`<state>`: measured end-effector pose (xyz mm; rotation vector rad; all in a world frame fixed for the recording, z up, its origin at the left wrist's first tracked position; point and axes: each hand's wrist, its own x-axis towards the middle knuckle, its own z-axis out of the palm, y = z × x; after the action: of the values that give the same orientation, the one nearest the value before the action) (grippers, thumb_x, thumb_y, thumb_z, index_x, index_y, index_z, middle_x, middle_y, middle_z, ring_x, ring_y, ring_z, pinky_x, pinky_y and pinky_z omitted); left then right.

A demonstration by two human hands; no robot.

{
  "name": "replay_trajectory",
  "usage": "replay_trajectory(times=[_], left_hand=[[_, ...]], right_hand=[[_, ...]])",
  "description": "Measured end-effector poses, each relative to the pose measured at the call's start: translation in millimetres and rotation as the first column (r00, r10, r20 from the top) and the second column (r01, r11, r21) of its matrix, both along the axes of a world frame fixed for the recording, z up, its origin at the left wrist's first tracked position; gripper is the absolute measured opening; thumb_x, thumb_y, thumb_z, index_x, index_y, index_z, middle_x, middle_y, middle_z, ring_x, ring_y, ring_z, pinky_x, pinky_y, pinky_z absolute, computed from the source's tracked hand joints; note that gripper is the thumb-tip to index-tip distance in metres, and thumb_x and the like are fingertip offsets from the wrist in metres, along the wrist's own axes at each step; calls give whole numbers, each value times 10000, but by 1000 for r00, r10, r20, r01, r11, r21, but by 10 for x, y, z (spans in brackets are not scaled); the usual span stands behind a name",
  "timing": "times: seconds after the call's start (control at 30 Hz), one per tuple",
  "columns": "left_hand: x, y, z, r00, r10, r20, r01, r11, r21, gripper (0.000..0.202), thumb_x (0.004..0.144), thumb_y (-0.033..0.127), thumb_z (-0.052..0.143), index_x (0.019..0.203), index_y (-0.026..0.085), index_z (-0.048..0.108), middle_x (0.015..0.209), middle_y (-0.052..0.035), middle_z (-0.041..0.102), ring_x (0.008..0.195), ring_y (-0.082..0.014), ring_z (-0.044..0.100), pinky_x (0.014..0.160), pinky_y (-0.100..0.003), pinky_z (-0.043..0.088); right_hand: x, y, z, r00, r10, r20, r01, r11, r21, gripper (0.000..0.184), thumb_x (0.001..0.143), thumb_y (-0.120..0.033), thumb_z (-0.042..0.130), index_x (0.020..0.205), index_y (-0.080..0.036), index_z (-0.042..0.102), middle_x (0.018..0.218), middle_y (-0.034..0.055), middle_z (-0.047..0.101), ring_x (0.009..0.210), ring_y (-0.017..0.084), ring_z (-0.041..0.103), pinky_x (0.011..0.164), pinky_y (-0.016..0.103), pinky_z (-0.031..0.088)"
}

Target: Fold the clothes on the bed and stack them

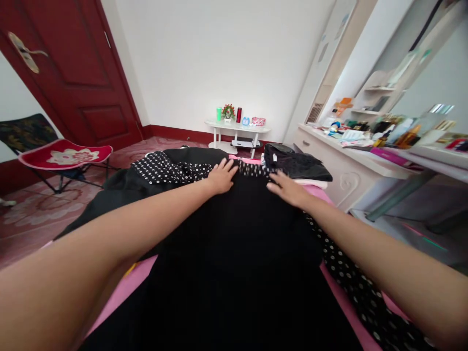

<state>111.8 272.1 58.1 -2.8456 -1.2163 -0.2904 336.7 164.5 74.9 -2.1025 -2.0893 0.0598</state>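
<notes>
A black garment (234, 243) with black-and-white polka-dot sleeves (164, 168) lies spread over a pink bed surface (135, 278). My left hand (221, 178) rests flat on the garment near its far end, fingers stretched out. My right hand (288, 189) lies flat beside it, palm down, fingers apart, also on the black cloth. Neither hand grips anything. A polka-dot sleeve (351, 282) runs along under my right forearm.
A pile of folded dark clothes (296, 163) sits on the bed's far right. A red folding chair (66, 156) stands at left by a red door (73, 63). A small white table (237, 129) holds cups and a plant. A cluttered white dresser (351, 151) lines the right.
</notes>
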Motion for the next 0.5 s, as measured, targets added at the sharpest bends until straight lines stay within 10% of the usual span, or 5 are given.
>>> replay_trajectory(times=[0.1, 0.33, 0.5], left_hand=[[247, 313, 6, 983, 135, 126, -149, 983, 111, 512, 892, 304, 431, 1367, 126, 363, 1478, -171, 249, 1355, -313, 229, 1077, -458, 243], [364, 321, -815, 999, -47, -24, 46, 998, -33, 575, 939, 519, 214, 1429, 228, 290, 1511, -60, 245, 1382, -266, 190, 1118, -449, 130], [347, 261, -814, 992, 76, 100, -86, 991, 99, 510, 945, 391, 314, 1398, 158, 336, 1484, -107, 281, 1363, -253, 233, 1115, -384, 163]], right_hand=[[145, 377, -60, 977, -206, -54, 213, 948, 235, 523, 945, -421, 251, 1328, -133, 462, 1398, 124, 432, 1276, 242, 411, 1041, 358, 326], [94, 382, -995, 991, -118, 68, 117, 993, 8, 589, 914, -568, 226, 1430, -288, 272, 1520, 47, 217, 1379, 285, 194, 1064, 564, 194], [118, 383, -994, 956, -292, 18, 278, 924, 263, 665, 871, -580, 346, 1370, -141, 342, 1428, 179, 353, 1287, 312, 340, 1013, 502, 270]])
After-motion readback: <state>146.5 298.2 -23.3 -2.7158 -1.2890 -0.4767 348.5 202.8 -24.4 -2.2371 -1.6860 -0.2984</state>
